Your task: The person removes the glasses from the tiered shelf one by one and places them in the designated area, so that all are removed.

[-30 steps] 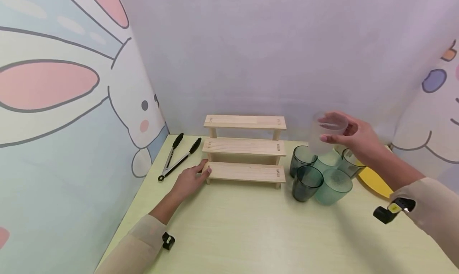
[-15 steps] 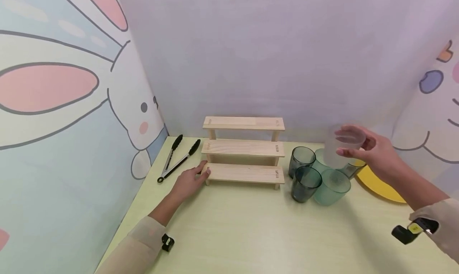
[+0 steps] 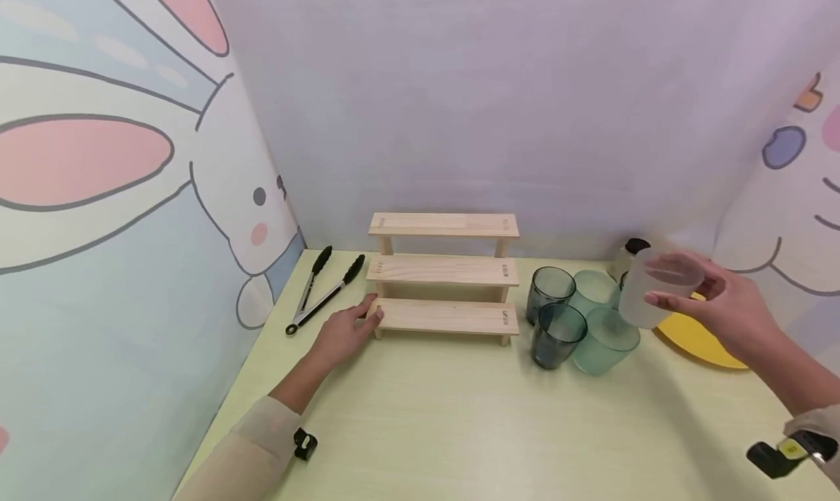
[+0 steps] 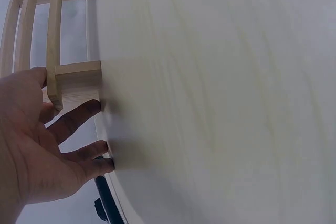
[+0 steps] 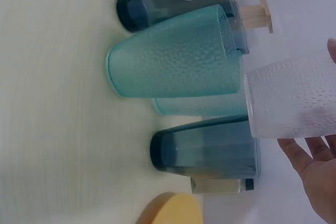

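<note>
A frosted clear cup (image 3: 646, 297) is held by my right hand (image 3: 731, 300), thumb on one side and fingers on the other. It is raised above the table, just right of the grouped cups. Two of those are green textured cups (image 3: 605, 344), and smoky grey glasses (image 3: 558, 340) stand beside them; one grey glass (image 5: 205, 148) is mostly hidden behind the held cup in the head view. My left hand (image 3: 343, 335) grips the left end of the lowest board of a three-step wooden stand (image 3: 446, 317), its other fingers down by the table (image 4: 184, 77).
Black-tipped tongs (image 3: 328, 294) lie spread left of the stand. A yellow plate (image 3: 698, 340) is partly under my right hand in the head view. Behind the cups stands a small bottle with a black lid (image 3: 636, 246). Walls close off the back and left side.
My right hand has carried the frosted cup to the right and lower, away from above the cup group. The black-lidded bottle has come into sight. My left hand stays on the stand.
</note>
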The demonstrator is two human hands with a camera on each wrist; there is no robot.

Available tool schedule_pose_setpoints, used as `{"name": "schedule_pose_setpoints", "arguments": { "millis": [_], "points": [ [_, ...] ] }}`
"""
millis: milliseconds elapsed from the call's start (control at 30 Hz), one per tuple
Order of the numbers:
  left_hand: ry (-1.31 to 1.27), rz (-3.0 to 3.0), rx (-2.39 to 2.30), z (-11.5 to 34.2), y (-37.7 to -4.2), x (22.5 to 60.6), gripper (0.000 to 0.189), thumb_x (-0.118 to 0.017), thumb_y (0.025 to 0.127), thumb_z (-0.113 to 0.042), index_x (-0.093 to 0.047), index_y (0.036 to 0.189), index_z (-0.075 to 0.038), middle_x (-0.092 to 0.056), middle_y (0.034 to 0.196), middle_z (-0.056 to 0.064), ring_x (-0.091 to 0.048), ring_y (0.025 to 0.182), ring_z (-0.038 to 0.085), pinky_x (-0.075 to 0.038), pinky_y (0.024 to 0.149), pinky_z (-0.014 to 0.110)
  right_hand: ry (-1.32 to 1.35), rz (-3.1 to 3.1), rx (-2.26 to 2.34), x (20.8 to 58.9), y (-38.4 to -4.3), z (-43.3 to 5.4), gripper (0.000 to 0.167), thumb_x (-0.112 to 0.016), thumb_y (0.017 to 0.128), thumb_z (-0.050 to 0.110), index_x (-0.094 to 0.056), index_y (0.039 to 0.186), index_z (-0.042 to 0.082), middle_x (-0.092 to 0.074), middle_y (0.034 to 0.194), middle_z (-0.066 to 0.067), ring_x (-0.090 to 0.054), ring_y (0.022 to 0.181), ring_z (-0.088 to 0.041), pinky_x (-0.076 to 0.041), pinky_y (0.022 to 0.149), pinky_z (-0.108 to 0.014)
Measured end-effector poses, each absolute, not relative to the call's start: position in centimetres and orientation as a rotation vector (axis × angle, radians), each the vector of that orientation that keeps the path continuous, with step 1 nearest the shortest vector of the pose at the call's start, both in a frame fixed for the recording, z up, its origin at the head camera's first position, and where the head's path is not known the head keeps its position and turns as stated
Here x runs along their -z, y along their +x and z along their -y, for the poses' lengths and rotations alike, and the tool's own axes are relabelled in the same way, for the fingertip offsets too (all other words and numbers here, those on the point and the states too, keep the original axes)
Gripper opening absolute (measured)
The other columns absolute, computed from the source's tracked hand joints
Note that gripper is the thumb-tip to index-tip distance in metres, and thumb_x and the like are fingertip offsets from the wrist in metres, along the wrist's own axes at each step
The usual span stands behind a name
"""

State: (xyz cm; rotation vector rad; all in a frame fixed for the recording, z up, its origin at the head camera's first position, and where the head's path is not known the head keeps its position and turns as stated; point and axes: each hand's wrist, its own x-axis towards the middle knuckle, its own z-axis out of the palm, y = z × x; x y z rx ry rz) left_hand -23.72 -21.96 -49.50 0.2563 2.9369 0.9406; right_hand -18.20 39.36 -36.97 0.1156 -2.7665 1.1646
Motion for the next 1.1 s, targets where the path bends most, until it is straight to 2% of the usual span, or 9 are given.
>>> {"name": "schedule_pose_setpoints", "arguments": {
  "millis": [167, 300, 467, 567, 767, 833, 1100],
  "points": [
    [0.254, -2.93, -0.947, 22.1, -23.7, 49.4, 0.069, -0.051, 0.115, -0.058, -0.045, 0.171, -0.018, -0.07, 0.149, 0.024, -0.068, 0.136, 0.047, -0.059, 0.098, 0.06, 0.097, 2.762, -1.134, 37.6, -17.8, -40.2, 0.062, -0.088, 0.098, 0.027, -0.062, 0.154, 0.023, -0.063, 0.128, 0.049, -0.064, 0.099, 0.018, -0.045, 0.073, -0.015],
    [0.247, -2.935, -0.949, 22.2, -23.6, 49.4, 0.069, -0.051, 0.115, -0.058, -0.045, 0.171, -0.016, -0.069, 0.15, 0.024, -0.066, 0.138, 0.048, -0.058, 0.101, 0.062, 0.073, 2.776, -1.115, 37.9, -17.4, -40.7, 0.061, -0.088, 0.098, 0.028, -0.063, 0.154, 0.024, -0.062, 0.124, 0.051, -0.062, 0.099, 0.023, -0.043, 0.072, -0.017],
    [0.245, -2.944, -0.932, 22.2, -23.7, 49.5, 0.069, -0.051, 0.115, -0.057, -0.045, 0.171, -0.017, -0.069, 0.15, 0.024, -0.066, 0.139, 0.048, -0.058, 0.103, 0.062, 0.048, 2.758, -1.182, 38.5, -16.8, -41.2, 0.063, -0.089, 0.098, 0.026, -0.062, 0.155, 0.023, -0.064, 0.124, 0.05, -0.06, 0.104, 0.027, -0.044, 0.075, -0.009],
    [0.264, -2.942, -0.932, 22.2, -23.7, 49.5, 0.068, -0.051, 0.115, -0.057, -0.046, 0.17, -0.017, -0.07, 0.148, 0.025, -0.068, 0.136, 0.048, -0.059, 0.1, 0.061, 0.014, 2.733, -1.204, 39.2, -16.2, -41.3, 0.063, -0.09, 0.097, 0.025, -0.064, 0.153, 0.023, -0.067, 0.122, 0.049, -0.062, 0.102, 0.028, -0.046, 0.074, -0.006],
    [0.365, -2.965, -0.972, 22.9, -24.4, 50.8, 0.071, -0.049, 0.113, -0.065, -0.049, 0.169, -0.021, -0.074, 0.141, 0.026, -0.072, 0.127, 0.049, -0.061, 0.089, 0.057, -0.041, 2.7, -1.172, 40.5, -15.3, -41.0, 0.059, -0.094, 0.092, 0.029, -0.069, 0.146, 0.026, -0.068, 0.12, 0.05, -0.066, 0.091, 0.022, -0.048, 0.063, -0.018],
    [0.363, -2.966, -0.969, 22.9, -24.4, 50.9, 0.071, -0.049, 0.113, -0.064, -0.049, 0.169, -0.021, -0.074, 0.142, 0.026, -0.072, 0.128, 0.049, -0.061, 0.09, 0.057, -0.06, 2.7, -1.159, 40.9, -15.0, -40.9, 0.059, -0.095, 0.091, 0.031, -0.07, 0.144, 0.027, -0.068, 0.119, 0.05, -0.066, 0.09, 0.022, -0.047, 0.061, -0.021],
    [0.322, -2.961, -0.961, 22.4, -24.0, 50.0, 0.068, -0.05, 0.115, -0.059, -0.049, 0.169, -0.017, -0.073, 0.143, 0.027, -0.072, 0.127, 0.049, -0.061, 0.09, 0.059, -0.133, 2.674, -1.183, 43.3, -14.3, -40.8, 0.063, -0.097, 0.089, 0.032, -0.066, 0.144, 0.026, -0.064, 0.113, 0.055, -0.065, 0.087, 0.025, -0.051, 0.06, -0.018]
  ]
}}
